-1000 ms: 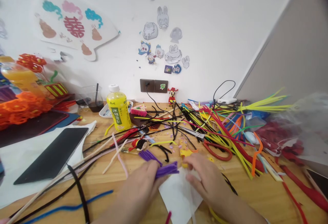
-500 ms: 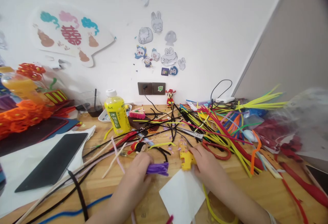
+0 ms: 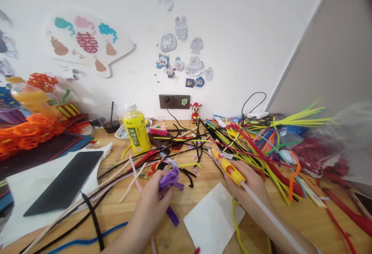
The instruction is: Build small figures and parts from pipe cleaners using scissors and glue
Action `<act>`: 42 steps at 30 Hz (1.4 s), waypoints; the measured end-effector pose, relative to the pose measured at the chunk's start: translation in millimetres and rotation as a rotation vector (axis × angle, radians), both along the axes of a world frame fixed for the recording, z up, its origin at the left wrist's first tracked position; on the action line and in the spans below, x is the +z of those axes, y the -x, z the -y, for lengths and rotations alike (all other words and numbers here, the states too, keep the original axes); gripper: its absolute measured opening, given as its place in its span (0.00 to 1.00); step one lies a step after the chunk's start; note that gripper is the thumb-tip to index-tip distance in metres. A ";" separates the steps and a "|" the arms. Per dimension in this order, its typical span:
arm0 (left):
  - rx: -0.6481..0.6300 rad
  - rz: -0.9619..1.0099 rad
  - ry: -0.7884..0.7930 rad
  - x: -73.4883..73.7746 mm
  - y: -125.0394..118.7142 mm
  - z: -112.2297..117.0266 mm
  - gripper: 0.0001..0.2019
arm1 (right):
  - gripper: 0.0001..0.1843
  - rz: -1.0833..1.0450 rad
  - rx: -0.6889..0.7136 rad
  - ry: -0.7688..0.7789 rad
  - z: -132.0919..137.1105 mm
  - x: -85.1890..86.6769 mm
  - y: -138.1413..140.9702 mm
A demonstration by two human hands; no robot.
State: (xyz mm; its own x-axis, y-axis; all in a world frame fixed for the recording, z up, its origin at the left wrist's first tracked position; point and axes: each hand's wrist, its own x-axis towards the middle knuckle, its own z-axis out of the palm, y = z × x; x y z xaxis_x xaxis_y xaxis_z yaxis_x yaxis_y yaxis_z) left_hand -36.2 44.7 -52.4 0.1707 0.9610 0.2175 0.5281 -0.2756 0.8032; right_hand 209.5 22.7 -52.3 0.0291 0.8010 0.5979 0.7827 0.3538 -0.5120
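My left hand (image 3: 153, 196) is closed around a bundle of purple pipe cleaners (image 3: 170, 178), whose bent loops stick up past the thumb while another end hangs below the fingers. My right hand (image 3: 247, 178) grips a yellow hot glue gun (image 3: 232, 170). Its nozzle points away and to the left, and a long whitish glue stick (image 3: 270, 213) runs out of its back over my forearm. Between the hands a white square sheet (image 3: 213, 217) lies on the wooden table. A small red, black and yellow figure (image 3: 159, 167) lies just beyond my left hand.
A yellow drink bottle (image 3: 136, 128) and a cup with dark liquid (image 3: 110, 124) stand at the back. Many coloured pipe cleaners (image 3: 255, 141) pile up at the right. A black flat panel (image 3: 64, 184) rests on white paper at the left. A red-hatted figure (image 3: 195, 112) stands by the wall.
My right hand has turned the glue gun, so its nozzle points up-left and the glue stick shows. My left hand has tilted the purple bundle; its loops now face upward.
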 end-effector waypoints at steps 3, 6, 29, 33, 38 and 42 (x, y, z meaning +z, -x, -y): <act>0.015 -0.147 -0.016 -2.3 0.8 -0.7 0.02 | 0.12 -0.040 0.025 0.013 3.7 2.9 6.0; 0.036 -0.165 -0.019 -3.3 1.0 -1.3 0.03 | 0.13 -0.045 0.063 0.008 4.7 1.2 8.8; 0.014 0.614 0.453 0.0 -17.1 10.9 0.16 | 0.22 -0.499 0.295 0.385 14.2 -19.3 17.9; -0.009 0.613 0.452 0.2 -19.0 12.9 0.17 | 0.22 -0.506 0.254 0.387 14.8 -22.4 17.0; -0.018 0.643 0.443 1.4 -19.8 14.4 0.16 | 0.21 -0.428 0.226 0.366 14.3 -22.5 13.9; -0.002 0.647 0.448 1.7 -19.1 14.7 0.17 | 0.22 -0.377 0.169 0.364 13.7 -23.0 10.3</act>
